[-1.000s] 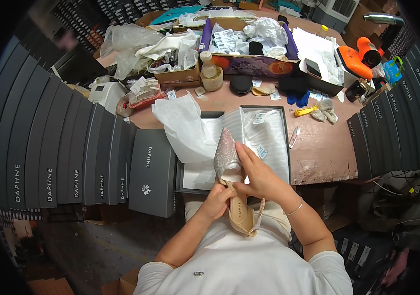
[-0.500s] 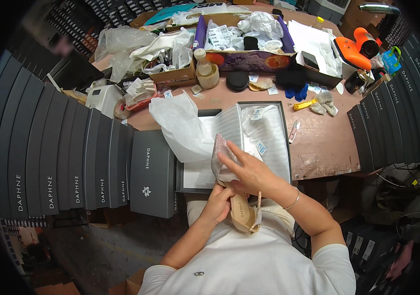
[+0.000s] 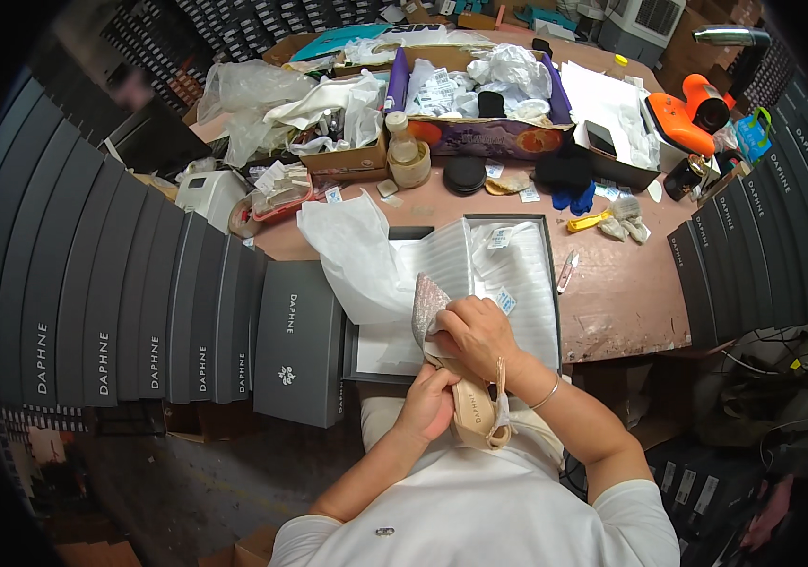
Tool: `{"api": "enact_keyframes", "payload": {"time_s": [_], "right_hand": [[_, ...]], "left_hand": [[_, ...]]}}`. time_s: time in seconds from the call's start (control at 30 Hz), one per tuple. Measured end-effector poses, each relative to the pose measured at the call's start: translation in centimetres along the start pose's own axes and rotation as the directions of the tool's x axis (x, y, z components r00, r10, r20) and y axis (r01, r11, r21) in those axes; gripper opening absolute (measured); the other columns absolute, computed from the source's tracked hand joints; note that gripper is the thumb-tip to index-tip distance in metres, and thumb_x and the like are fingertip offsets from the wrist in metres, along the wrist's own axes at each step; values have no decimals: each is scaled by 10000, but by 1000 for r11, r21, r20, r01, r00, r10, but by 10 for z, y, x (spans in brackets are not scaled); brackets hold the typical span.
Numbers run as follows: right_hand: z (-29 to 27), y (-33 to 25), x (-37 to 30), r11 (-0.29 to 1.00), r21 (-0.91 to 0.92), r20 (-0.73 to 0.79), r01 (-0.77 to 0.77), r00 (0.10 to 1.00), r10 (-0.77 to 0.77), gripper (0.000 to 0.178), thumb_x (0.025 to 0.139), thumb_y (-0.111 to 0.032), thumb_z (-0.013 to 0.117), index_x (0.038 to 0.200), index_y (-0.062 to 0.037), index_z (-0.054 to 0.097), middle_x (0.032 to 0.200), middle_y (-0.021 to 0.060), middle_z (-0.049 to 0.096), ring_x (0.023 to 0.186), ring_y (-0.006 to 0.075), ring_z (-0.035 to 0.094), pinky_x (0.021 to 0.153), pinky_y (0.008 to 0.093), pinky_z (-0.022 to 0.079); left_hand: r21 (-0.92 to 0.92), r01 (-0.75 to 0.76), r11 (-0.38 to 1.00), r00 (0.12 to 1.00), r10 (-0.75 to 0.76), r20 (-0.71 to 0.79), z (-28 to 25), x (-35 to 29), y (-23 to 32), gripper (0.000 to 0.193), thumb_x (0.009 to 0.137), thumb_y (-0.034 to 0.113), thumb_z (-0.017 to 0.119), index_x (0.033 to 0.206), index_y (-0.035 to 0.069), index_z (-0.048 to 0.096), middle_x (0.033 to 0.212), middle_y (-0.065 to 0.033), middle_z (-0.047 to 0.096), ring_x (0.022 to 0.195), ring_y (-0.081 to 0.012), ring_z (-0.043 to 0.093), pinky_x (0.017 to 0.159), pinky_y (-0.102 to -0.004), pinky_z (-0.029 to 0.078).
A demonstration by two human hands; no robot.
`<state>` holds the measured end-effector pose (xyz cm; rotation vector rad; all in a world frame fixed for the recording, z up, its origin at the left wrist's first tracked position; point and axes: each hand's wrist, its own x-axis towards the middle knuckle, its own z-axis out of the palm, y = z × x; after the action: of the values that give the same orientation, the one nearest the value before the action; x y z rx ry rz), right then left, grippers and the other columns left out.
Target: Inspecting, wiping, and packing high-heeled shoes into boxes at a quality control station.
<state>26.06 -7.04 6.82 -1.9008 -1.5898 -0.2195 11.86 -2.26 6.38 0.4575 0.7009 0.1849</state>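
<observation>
Over the near edge of an open grey shoebox (image 3: 554, 293), I hold a beige shoe (image 3: 473, 404) with a glittery pointed toe and a slim strap. Its toe points away from me and its heel end toward my shirt. My left hand (image 3: 425, 406) is closed around the shoe's left side at the middle. My right hand (image 3: 476, 333) has its fingers curled at the opening behind the toe. A whitish bit shows by those fingertips, but what they pinch is hidden. White tissue paper (image 3: 347, 260) spills over the box's left side, and ribbed white foam wrap (image 3: 525, 260) lines its right.
A lidded grey shoebox (image 3: 298, 340) stands beside the open one. Rows of grey shoeboxes flank me at left (image 3: 125, 283) and right (image 3: 730, 236). Thread snips (image 3: 567, 272) and a yellow-handled tool (image 3: 589, 223) lie on the table. A purple carton (image 3: 479, 137) stands behind.
My right hand's fingers, spread over the toe before, have curled in at the shoe's opening. My left hand keeps its grip. The whole view has shifted slightly.
</observation>
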Motion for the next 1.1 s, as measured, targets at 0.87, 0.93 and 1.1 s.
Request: {"api": "enact_keyframes", "payload": {"time_s": [0.87, 0.93, 1.1], "right_hand": [[-6, -19, -14, 929, 134, 210, -346, 926, 314, 260, 695, -78, 674, 930, -34, 571, 813, 128, 583, 696, 326, 606, 634, 393, 499], [-17, -19, -13, 885, 201, 267, -420, 893, 363, 255, 701, -71, 673, 933, -22, 577, 809, 127, 598, 710, 305, 619, 645, 367, 510], [-39, -5, 7, 749, 440, 383, -496, 857, 343, 239, 712, -51, 683, 918, 18, 582, 746, 139, 614, 660, 207, 616, 626, 312, 505]], "left_hand": [[-42, -128, 991, 992, 128, 10, -13, 16, -19, 533, 898, -47, 455, 1395, 86, 316, 1312, -94, 461, 1221, -218, 476, 1058, -381, 393], [-61, -97, 993, 995, 98, 19, -18, 19, -13, 491, 916, -29, 458, 1378, 81, 335, 1289, -94, 479, 1193, -216, 499, 1034, -372, 417], [-13, -77, 997, 997, 77, 14, -11, 9, -7, 402, 948, 16, 471, 1334, 75, 378, 1226, -92, 528, 1102, -202, 567, 952, -354, 492]]}}
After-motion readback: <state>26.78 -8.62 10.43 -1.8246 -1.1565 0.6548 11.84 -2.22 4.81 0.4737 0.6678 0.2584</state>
